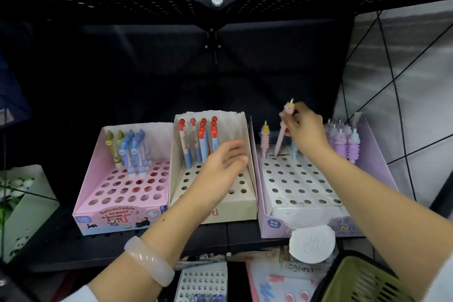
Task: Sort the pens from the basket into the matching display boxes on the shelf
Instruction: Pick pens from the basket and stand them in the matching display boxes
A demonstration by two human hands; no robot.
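Right hand [302, 127] pinching pink pen [282, 133], tip down at rear holes of lilac box [375, 154], shelf's right end. Left hand [220, 167] relaxed, empty, over cream box [247, 206]. Basket [355, 279] at lower right.

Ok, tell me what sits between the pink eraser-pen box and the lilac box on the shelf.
In the head view, a cream display box holding red-topped pens stands between the pink box and the lilac box; the left hand hovers over it.

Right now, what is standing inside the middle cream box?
Red-topped pens stand in the back rows of the cream box; the front holes are empty. The left hand covers some middle holes, so those cannot be checked.
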